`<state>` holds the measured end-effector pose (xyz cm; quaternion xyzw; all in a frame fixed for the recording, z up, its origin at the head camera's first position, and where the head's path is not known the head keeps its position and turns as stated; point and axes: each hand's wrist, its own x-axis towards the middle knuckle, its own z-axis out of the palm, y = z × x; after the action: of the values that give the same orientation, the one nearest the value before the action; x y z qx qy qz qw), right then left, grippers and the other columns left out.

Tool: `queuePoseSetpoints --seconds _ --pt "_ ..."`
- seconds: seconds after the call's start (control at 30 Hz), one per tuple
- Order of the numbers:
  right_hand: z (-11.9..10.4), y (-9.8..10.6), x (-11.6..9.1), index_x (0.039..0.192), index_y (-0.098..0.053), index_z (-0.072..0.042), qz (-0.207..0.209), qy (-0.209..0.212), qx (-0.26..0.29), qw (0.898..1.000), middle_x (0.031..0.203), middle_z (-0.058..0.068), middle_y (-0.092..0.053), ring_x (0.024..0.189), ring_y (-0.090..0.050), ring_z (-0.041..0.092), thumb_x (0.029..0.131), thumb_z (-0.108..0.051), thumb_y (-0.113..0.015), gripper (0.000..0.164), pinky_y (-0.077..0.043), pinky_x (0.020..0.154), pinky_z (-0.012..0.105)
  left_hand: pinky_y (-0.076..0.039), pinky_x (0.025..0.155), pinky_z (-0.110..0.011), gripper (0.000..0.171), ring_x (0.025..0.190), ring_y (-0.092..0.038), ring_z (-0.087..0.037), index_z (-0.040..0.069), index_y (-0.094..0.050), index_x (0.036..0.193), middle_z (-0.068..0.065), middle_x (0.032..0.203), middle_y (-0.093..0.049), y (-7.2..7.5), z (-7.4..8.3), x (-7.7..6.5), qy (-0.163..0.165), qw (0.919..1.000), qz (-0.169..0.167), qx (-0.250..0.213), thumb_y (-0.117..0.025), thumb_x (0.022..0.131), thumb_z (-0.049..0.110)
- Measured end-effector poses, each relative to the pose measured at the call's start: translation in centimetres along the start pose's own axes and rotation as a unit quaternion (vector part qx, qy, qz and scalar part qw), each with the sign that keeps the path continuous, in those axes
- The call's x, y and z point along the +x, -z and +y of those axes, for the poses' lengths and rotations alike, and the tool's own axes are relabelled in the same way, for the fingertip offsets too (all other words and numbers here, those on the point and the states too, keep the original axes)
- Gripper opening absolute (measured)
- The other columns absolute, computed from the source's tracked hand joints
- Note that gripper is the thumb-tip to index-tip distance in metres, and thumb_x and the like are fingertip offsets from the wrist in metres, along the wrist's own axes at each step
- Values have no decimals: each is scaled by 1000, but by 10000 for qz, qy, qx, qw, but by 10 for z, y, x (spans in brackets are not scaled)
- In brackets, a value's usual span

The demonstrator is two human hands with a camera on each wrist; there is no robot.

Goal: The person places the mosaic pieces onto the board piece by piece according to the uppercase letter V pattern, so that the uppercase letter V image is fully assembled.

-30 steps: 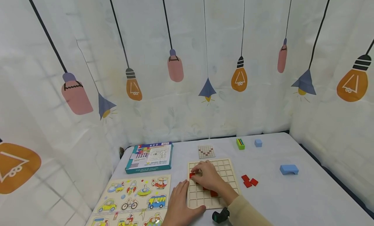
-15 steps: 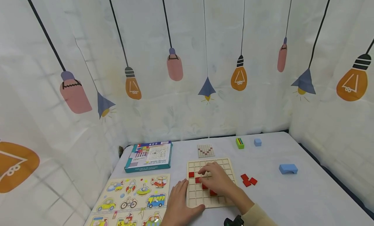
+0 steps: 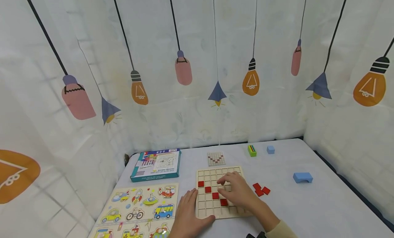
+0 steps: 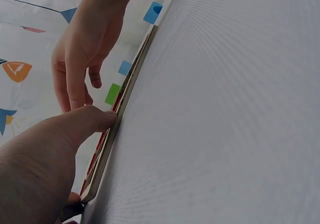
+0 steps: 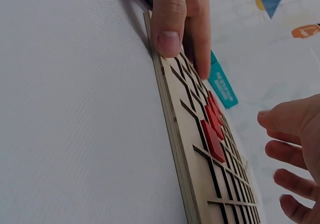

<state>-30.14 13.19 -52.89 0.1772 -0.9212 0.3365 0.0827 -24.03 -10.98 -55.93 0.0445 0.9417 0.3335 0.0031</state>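
A wooden grid board (image 3: 203,210) lies on the table, with several red square tiles (image 3: 215,196) in its cells in a diagonal line. My left hand (image 3: 189,215) rests at the board's near left corner, fingers straight along the left side and thumb along the near edge. In the left wrist view its thumb (image 4: 95,119) touches the board's edge. Over the right part of the board hovers my right hand (image 3: 238,192), fingers loosely bent; the right wrist view shows the fingers (image 5: 287,151) apart with nothing between them. Some cells are hidden beneath it.
Three loose red tiles (image 3: 259,193) lie right of the board. A small pattern card (image 3: 216,159) sits behind it. Leftward are a flat teal box (image 3: 157,165) and a vehicle picture puzzle (image 3: 123,203). Farther right stand blue blocks (image 3: 303,177) and a green block (image 3: 252,150).
My right hand has left the red tile at the board's left and moved rightward, uncovering the diagonal of red tiles. My left hand stays at the corner.
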Motion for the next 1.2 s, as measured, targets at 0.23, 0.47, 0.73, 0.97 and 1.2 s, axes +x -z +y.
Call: queuePoseSetpoints --seconds 0.23,0.47,0.73,0.97,1.2 --pt "3 10 -9 116 -82 -28 40 -194 160 9997 108 -17 -72 113 -57 12 97 -27 -87 19 -59 97 37 -35 133 -72 131 164 -37 -44 10 -46 168 -13 173 -47 -1 -1 1 -8 10000 32 30 -85 70 87" --pt "9 17 -13 116 -82 -30 -21 -454 153 9988 112 -17 -72 118 -54 8 96 -30 -88 21 -59 102 41 -34 134 -72 131 164 -36 -44 10 -45 168 -13 174 -47 -1 -2 1 8 10000 35 -16 -85 69 87" --pt "18 31 -24 117 -81 -29 -19 -506 291 9983 112 -13 -75 115 -57 11 94 -29 -89 24 -59 98 35 -33 135 -71 131 165 -36 -44 11 -46 168 -12 174 -47 -2 -2 1 -3 10000 45 16 -85 69 87" --pt "31 43 -32 119 -81 -24 18 -444 311 9985 110 -8 -75 112 -62 16 95 -25 -89 25 -59 93 33 -31 136 -70 130 165 -35 -45 9 -45 168 -14 174 -47 -2 -3 1 -96 9999 64 -36 -85 71 85" --pt "45 57 -39 120 -80 -21 115 -683 321 9971 112 -8 -76 106 -63 17 94 -24 -91 29 -59 85 29 -31 136 -70 131 165 -35 -45 9 -45 168 -13 174 -46 -4 -6 3 -126 9999 41 -35 -85 71 86"
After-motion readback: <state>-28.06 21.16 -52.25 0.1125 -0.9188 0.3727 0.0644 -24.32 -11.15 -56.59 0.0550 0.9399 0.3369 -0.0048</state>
